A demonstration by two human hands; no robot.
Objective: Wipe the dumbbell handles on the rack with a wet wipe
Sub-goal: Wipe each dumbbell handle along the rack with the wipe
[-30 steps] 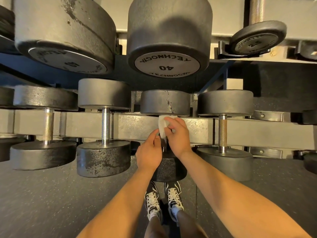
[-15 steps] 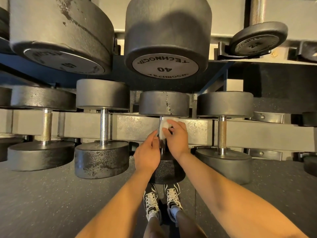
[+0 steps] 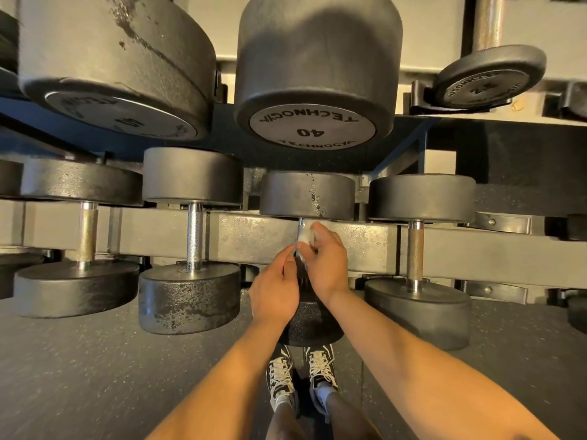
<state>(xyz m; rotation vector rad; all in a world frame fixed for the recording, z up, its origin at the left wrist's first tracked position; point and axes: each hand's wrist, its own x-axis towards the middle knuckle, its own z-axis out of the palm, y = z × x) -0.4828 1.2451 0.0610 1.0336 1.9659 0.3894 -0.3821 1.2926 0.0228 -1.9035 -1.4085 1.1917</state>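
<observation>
The right fingers curl together round the wet wipe, pinching it against the dumbbell handle. A second ago the wipe reached the far head at 12 o'clock; now it sits lower and a bare strip of handle shows above it. The right hand has barely shifted. At its 8 o'clock, the left hand stays put, thumb and forefinger closed on the handle below the wipe. The near head lies at 6 o'clock under both wrists. The rack rail runs from 9 to 3 o'clock behind them.
</observation>
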